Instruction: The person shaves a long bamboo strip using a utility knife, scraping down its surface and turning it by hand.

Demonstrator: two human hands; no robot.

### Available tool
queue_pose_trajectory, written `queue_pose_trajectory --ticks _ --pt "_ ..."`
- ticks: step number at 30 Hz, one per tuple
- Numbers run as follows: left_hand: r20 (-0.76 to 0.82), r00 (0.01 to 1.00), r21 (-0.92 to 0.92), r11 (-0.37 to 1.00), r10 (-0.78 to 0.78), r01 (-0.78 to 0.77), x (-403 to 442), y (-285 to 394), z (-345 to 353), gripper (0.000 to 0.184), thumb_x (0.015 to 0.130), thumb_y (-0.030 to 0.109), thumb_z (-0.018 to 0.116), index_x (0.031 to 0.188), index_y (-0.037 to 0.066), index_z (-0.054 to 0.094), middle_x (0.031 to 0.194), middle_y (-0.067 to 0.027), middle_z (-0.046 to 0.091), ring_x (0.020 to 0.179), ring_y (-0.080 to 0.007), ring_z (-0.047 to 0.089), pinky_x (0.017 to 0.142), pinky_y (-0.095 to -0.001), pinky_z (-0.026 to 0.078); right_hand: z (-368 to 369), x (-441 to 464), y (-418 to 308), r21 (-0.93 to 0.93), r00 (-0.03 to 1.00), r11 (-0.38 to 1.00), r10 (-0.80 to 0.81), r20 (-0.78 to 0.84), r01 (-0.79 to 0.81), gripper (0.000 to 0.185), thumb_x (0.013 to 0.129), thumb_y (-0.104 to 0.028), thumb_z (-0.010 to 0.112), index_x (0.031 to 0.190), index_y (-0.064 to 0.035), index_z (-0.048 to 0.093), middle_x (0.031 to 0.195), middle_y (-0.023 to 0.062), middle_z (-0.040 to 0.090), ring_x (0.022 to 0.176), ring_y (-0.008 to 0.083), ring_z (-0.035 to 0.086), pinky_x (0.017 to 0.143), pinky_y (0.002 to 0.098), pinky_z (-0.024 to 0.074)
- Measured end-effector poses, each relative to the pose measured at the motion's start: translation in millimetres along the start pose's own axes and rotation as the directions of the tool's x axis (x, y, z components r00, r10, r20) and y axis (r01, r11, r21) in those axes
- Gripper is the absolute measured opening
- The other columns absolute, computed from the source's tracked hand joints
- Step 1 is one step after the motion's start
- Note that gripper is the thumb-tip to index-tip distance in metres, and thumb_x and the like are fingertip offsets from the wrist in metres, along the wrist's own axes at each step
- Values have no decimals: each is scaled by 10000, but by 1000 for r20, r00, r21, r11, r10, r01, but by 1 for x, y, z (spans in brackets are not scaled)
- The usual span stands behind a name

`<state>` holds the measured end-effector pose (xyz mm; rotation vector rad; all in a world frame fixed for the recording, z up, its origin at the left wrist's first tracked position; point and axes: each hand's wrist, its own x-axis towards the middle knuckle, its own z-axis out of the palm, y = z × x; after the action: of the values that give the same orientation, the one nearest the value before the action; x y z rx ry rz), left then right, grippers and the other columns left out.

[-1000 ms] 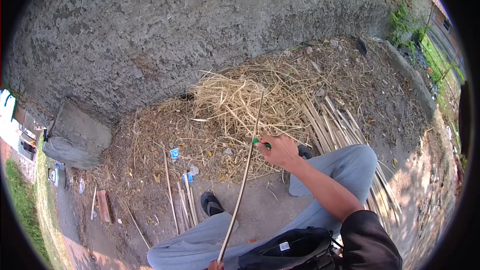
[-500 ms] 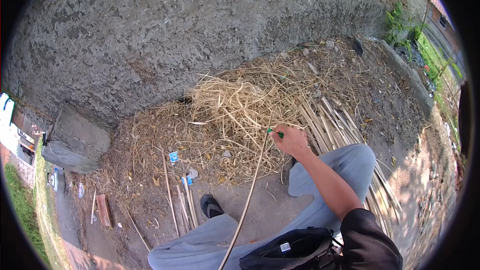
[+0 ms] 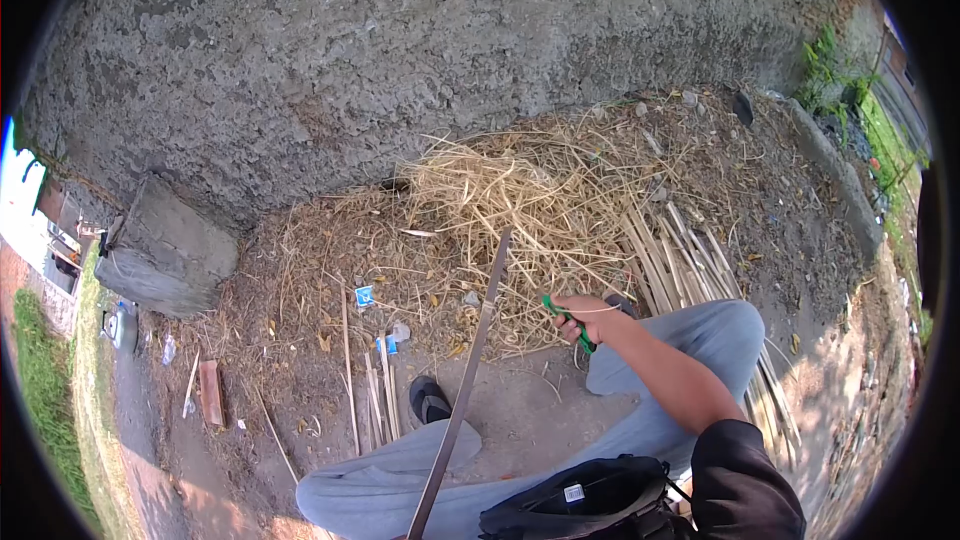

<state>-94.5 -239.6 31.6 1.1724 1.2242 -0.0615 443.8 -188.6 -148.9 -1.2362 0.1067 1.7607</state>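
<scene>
From where I stand, the long strip [image 3: 466, 390] looks light and thin, like a flat bit of wood or cane. It slants up past the person's legs, with its top end in front of the straw heap [image 3: 480, 190] and its low end running out of sight at the bottom. I think it would bend a bit and spring back, but it could crack if bent hard. The flat sides near the middle look best to hold, as the thin edges may be sharp or leave splinters. The right hand [image 3: 590, 320] is curled round a small green tool [image 3: 584, 339], just beside the strip and not touching it. The tool looks small and hard, and its green part seems the right bit to grip. The left hand is out of sight, so I cannot tell what it is doing. I count one slanting strip, one green tool, one heap of straw, two blue wrappers [image 3: 364, 296], one red-brown block [image 3: 211, 393] and one black bag [image 3: 585, 500]. By the legs lies a big bunch of pale sticks [image 3: 665, 265], too mixed up to count, and a smaller bunch [image 3: 376, 400] lies near the dark shoe [image 3: 430, 402].
</scene>
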Motion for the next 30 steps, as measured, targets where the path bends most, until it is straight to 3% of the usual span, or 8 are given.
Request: queue_pose_trajectory --ticks 6,8,9,10,11,14,20,30 --pt "188 982 -294 952 -32 87 52 29 17 419 1047 391 378 1180 43 569 588 38 372 429 -63 297 366 -220 230 56 -24 23 -66 955 980 195 224 -185 272 1016 -399 496 938 -146 435 695 -51 422 503 30 310 386 189 264" --pt "225 973 -357 926 -46 127 61 49 23 413 1044 386 385 1222 54 553 587 38 360 423 -63 288 364 -219 225 51 -14 56 -405 972 907 187 145 -114 272 995 -379 537 989 -108 508 747 19 556 504 105 474 404 266 393" --pt "222 974 -357 926 -46 125 66 60 28 413 1044 386 385 1222 54 553 587 38 360 423 -63 288 364 -219 225 53 -15 73 -892 997 445 -41 65 76 272 973 -387 557 1021 -120 550 812 66 603 574 192 555 493 340 452" --pt "194 980 -393 912 -47 121 71 72 34 388 1043 393 392 1180 69 555 582 41 351 417 -59 284 356 -218 217 55 -11 81 -965 951 -249 -268 153 85 283 952 -394 578 1053 -131 592 877 114 651 644 278 637 581 415 511" --pt "163 985 -429 895 -56 122 74 79 35 366 1042 399 399 1138 83 556 577 44 342 410 -55 279 348 -217 208 78 -38 75 -979 889 -151 -418 188 136 309 918 -377 604 1023 -88 634 958 169 688 815 384 672 773 511 499" --pt "386 921 -616 759 56 212 111 75 22 219 1056 270 386 1119 88 490 640 -111 487 424 -198 430 381 -335 347 105 -65 55 -933 733 39 -631 254 358 305 933 -331 595 1033 -44 625 807 186 678 702 347 679 610 454 514" --pt "270 952 -638 767 141 68 141 118 56 219 1064 280 376 1148 107 480 759 -41 458 456 -67 292 387 -236 262 108 -84 54 -741 592 247 -769 242 624 283 923 -317 644 970 -39 618 739 139 662 591 216 622 558 358 479" --pt "164 984 -566 824 72 34 161 158 84 309 1051 338 414 1149 72 537 737 -29 496 445 -60 289 396 -208 232 124 -98 68 -663 509 124 -747 427 738 195 894 -177 708 873 -2 624 752 136 682 543 163 579 506 309 449"
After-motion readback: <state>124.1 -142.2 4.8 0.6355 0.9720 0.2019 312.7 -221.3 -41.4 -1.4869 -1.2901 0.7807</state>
